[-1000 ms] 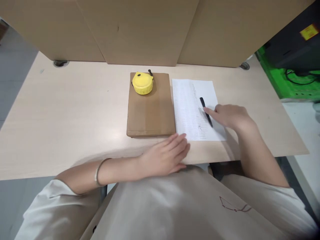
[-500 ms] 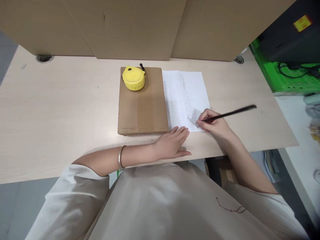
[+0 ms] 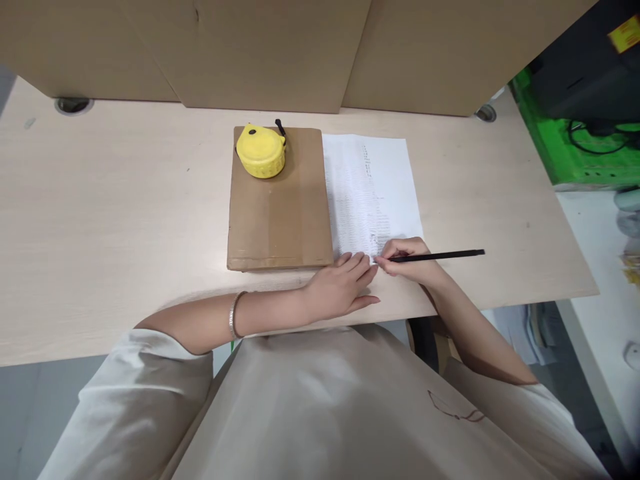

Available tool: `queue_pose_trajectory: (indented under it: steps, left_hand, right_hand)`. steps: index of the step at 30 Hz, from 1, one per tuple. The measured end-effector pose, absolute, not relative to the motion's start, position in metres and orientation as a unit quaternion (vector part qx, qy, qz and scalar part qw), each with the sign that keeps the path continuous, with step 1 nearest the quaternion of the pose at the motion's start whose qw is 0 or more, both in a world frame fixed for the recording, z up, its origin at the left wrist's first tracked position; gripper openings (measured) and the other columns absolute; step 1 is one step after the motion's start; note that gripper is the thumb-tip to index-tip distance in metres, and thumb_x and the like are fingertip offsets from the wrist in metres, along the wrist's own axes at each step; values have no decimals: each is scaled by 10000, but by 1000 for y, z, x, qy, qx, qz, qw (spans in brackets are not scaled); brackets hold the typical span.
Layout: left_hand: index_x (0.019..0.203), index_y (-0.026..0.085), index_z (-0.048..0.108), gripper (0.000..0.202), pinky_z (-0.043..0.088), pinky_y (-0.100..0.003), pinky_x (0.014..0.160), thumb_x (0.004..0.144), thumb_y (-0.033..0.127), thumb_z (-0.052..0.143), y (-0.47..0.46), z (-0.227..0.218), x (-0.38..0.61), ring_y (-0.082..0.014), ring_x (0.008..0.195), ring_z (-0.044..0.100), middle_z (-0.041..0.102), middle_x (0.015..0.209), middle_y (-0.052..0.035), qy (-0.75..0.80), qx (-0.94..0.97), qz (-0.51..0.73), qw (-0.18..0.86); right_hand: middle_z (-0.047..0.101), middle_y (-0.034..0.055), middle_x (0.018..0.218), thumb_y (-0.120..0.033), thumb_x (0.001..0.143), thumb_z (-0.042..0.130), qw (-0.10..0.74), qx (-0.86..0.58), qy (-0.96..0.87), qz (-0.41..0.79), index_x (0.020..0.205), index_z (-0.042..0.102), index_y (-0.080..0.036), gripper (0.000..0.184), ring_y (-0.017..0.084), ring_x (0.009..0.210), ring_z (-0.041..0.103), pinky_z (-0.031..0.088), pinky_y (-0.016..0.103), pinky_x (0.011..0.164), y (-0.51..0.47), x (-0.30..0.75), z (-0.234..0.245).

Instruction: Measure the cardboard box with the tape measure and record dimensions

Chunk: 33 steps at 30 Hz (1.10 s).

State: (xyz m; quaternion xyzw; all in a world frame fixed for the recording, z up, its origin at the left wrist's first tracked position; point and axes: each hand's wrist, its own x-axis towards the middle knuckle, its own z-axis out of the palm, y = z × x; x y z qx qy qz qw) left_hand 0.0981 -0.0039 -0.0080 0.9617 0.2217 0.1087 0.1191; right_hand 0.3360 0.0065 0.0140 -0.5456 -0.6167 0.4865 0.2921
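Note:
A white printed sheet of paper (image 3: 369, 190) lies on the light wooden desk (image 3: 125, 213). My right hand (image 3: 413, 261) is closed on a black pen (image 3: 440, 255), with the pen tip at the sheet's lower edge. Flat on the desk, my left hand (image 3: 343, 288) has its fingers stretched out, the fingertips touching the sheet's bottom left corner. Left of the sheet is a flat brown cardboard box (image 3: 279, 200) with a yellow tape measure (image 3: 261, 152) on its far left corner.
Cardboard panels (image 3: 270, 53) stand along the back of the desk. A green crate (image 3: 575, 147) with black cables sits off the right side. Cable holes (image 3: 73, 105) mark the desk's back corners.
My right hand picked the pen up off the sheet and brought its tip down to the sheet's lower edge. My left hand slid forward to the sheet's corner.

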Motion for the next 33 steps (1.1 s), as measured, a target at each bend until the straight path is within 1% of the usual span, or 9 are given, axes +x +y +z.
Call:
queue_pose_trajectory:
  steps: [4, 7, 10, 15, 20, 22, 27, 33]
  left_hand:
    - [1530, 41, 601, 693, 474, -454, 1273, 1179, 575, 331, -4, -7, 97, -319, 1506, 604, 698, 1492, -224, 222, 962, 100, 120]
    - [1535, 45, 598, 692, 465, -429, 1274, 1177, 580, 345, -4, -8, 97, -312, 1504, 608, 699, 1492, -214, 219, 963, 104, 116]
    - [1544, 35, 588, 692, 466, -428, 1267, 1175, 573, 358, -4, -9, 97, -314, 1489, 617, 697, 1488, -218, 215, 964, 112, 112]
    - [1539, 23, 596, 703, 486, -422, 1239, 1181, 568, 335, -5, -12, 98, -315, 1453, 642, 717, 1464, -206, 212, 966, 126, 80]
    - [1533, 55, 614, 677, 504, -407, 1217, 1183, 563, 335, -6, -14, 98, -299, 1431, 661, 736, 1444, -177, 214, 965, 137, 65]
    - [1531, 52, 616, 670, 501, -409, 1220, 1181, 560, 354, -6, -14, 98, -302, 1431, 659, 733, 1441, -181, 215, 964, 138, 71]
    - [1553, 38, 591, 666, 472, -415, 1252, 1169, 553, 417, -6, -13, 98, -303, 1463, 630, 716, 1447, -207, 216, 962, 134, 99]
    - [1539, 38, 601, 679, 469, -407, 1240, 1181, 560, 354, -7, -15, 99, -292, 1451, 633, 726, 1442, -193, 215, 964, 140, 70]
  right_hand:
    - [577, 11, 524, -444, 822, 893, 296, -536, -630, 478, 595, 639, -195, 422, 109, 490, 463, 335, 257, 461, 7, 338, 11]
    - [570, 6, 517, -393, 832, 879, 296, -537, -621, 488, 609, 640, -192, 383, 105, 480, 461, 327, 255, 466, 7, 339, 9]
    - [581, 11, 533, -353, 827, 869, 294, -541, -620, 487, 607, 633, -188, 362, 104, 487, 472, 327, 252, 477, 6, 340, 9]
    - [583, 15, 531, -345, 822, 872, 285, -535, -617, 501, 610, 638, -189, 352, 111, 480, 477, 334, 255, 472, 6, 342, 9]
    - [585, 15, 521, -352, 834, 869, 296, -544, -619, 483, 602, 621, -201, 372, 118, 475, 487, 346, 259, 469, 5, 344, 8]
    - [587, 15, 525, -347, 835, 869, 291, -544, -623, 482, 602, 624, -201, 368, 116, 474, 484, 342, 260, 470, 4, 344, 9]
    - [595, 21, 545, -399, 836, 883, 291, -548, -627, 471, 598, 620, -207, 404, 124, 493, 490, 353, 269, 471, 4, 343, 10]
    - [567, 8, 516, -337, 824, 855, 294, -551, -620, 476, 591, 608, -206, 364, 113, 462, 469, 334, 265, 468, 4, 344, 9]
